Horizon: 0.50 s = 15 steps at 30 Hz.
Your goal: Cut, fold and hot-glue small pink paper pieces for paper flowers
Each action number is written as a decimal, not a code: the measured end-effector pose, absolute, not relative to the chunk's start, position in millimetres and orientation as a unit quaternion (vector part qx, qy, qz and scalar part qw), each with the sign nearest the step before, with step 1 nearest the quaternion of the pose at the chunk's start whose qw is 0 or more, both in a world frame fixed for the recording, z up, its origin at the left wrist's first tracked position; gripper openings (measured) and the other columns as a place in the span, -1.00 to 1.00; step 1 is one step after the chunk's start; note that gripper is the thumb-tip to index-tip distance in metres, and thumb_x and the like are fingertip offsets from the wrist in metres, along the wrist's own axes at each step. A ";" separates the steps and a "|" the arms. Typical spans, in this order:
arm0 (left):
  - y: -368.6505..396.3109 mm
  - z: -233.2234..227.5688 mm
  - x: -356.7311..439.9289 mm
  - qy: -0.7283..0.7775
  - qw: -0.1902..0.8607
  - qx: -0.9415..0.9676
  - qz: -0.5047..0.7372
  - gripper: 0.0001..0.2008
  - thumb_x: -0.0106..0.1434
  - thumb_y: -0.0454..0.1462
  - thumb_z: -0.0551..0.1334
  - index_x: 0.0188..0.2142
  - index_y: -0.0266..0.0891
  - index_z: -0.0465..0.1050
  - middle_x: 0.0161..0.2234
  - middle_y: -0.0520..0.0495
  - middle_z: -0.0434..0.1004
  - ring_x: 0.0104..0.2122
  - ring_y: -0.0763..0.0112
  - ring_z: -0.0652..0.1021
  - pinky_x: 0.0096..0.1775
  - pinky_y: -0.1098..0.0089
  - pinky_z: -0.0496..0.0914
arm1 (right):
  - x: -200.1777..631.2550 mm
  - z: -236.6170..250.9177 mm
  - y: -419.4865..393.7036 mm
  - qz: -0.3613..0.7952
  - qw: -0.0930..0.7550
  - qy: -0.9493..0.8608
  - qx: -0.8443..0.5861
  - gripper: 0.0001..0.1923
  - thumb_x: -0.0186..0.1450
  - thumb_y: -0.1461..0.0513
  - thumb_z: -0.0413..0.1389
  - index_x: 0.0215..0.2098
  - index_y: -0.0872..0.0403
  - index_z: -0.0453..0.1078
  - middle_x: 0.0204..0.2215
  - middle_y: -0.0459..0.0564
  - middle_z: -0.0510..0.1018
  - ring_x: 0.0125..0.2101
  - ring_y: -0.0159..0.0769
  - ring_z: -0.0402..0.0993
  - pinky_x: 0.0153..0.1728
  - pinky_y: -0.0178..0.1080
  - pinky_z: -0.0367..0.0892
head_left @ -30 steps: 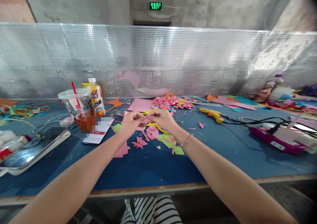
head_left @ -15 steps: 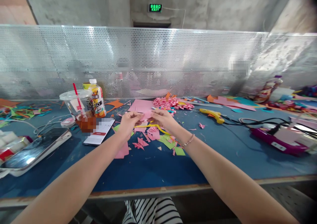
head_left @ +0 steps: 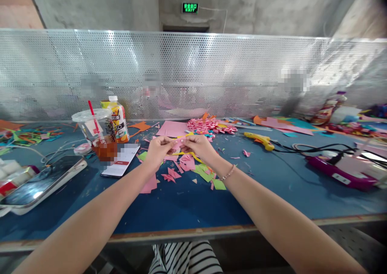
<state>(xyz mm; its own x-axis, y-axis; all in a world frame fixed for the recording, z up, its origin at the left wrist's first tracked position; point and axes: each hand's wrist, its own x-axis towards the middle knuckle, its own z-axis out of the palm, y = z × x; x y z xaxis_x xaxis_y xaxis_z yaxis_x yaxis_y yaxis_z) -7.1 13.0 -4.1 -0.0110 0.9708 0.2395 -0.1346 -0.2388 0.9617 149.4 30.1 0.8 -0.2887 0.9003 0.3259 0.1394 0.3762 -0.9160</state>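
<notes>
Between my two hands is a small piece of pink paper (head_left: 179, 145), pinched from both sides above the table. My left hand (head_left: 160, 149) grips its left side with thumb and fingers. On the other side my right hand (head_left: 199, 148) holds it the same way; a bracelet circles that wrist. My fingers cover much of the paper, so its folds are hard to make out. Beneath lie pink paper scraps (head_left: 186, 162), a folded pink paper piece (head_left: 171, 174), green paper pieces (head_left: 205, 172) and a bent yellow strip (head_left: 197, 158).
Behind my hands are a pink sheet (head_left: 172, 128) and a heap of folded pink pieces (head_left: 202, 124). To the left stand a drink cup (head_left: 102, 139), a bottle (head_left: 120, 122) and phones (head_left: 45, 181). A yellow glue gun (head_left: 259, 141) and purple power strip (head_left: 341, 173) lie right.
My fingers have closed in around the pink paper, and less of it shows now. Both hands stay in nearly the same place.
</notes>
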 end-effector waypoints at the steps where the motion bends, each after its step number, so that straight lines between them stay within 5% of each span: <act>1: 12.5 -3.6 -6.6 0.400 0.477 0.515 0.589 -0.83 -0.04 -0.25 0.32 -0.49 -0.29 0.38 -0.61 0.03 0.44 -0.62 0.52 0.47 -0.50 0.47 0.38 | 150.2 1.4 29.4 0.356 0.468 -0.713 -0.381 -0.84 0.16 0.19 0.09 -0.52 0.07 0.44 -0.56 -0.05 0.52 -0.52 -0.37 0.46 -0.42 -0.25 0.40; 7: 12.3 -2.6 -5.1 0.335 0.646 0.424 0.540 -0.85 0.04 -0.25 0.27 -0.46 -0.32 0.38 -0.50 -0.12 0.52 -0.48 0.44 0.54 -0.34 0.42 0.43 | 155.4 -0.2 30.4 0.067 0.485 -0.816 -0.309 -0.77 0.21 0.27 0.01 -0.27 -0.10 0.48 -0.16 -0.08 0.48 -0.12 -0.28 0.37 -0.04 -0.11 0.26; 15: 13.5 -3.7 -7.5 0.339 0.577 0.449 0.592 -0.87 -0.03 -0.35 0.29 -0.52 -0.31 0.33 -0.57 -0.01 0.48 -0.52 0.49 0.52 -0.29 0.39 0.41 | 148.3 -1.8 32.7 0.203 0.508 -0.771 -0.325 -0.64 0.10 0.40 0.00 -0.17 0.01 0.41 -0.15 0.02 0.45 -0.18 -0.30 0.42 -0.16 -0.17 0.36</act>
